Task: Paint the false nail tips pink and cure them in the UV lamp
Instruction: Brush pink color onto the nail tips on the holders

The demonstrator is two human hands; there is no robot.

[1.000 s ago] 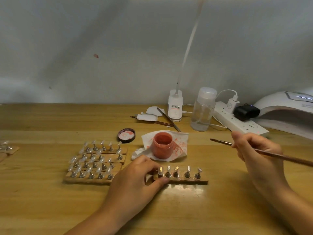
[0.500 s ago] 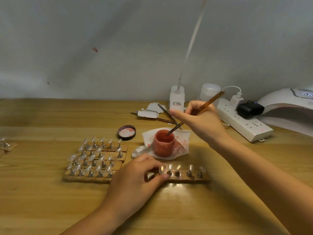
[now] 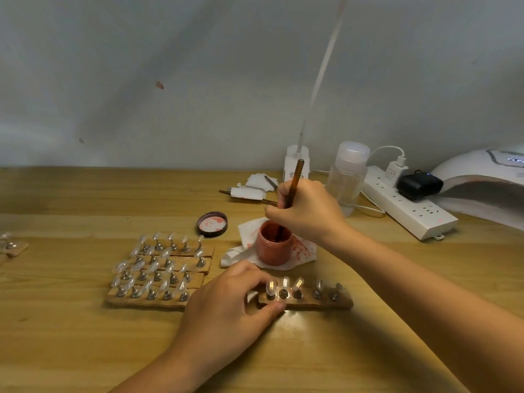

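1. dipping the brush (image 3: 293, 185) into the pink pot (image 3: 274, 247), the right hand (image 3: 304, 212) is pinching the handle in curled fingers, bristles hidden inside the pot.
2. bracing the front strip (image 3: 307, 300) of five clear nail tips (image 3: 284, 282), the left hand (image 3: 226, 304) is pinching its near end between thumb and curled fingers.
3. loading sparingly looks wise: wiping excess on the rim, since drips would be landing on the tissue (image 3: 300, 251) or strip.
4. waiting at far right, the uv lamp (image 3: 482, 191) is sitting well apart.

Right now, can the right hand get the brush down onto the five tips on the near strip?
Probably yes. The right hand has the brush in the jar; the strip lies just nearer, tips uncovered, left hand only at its end.
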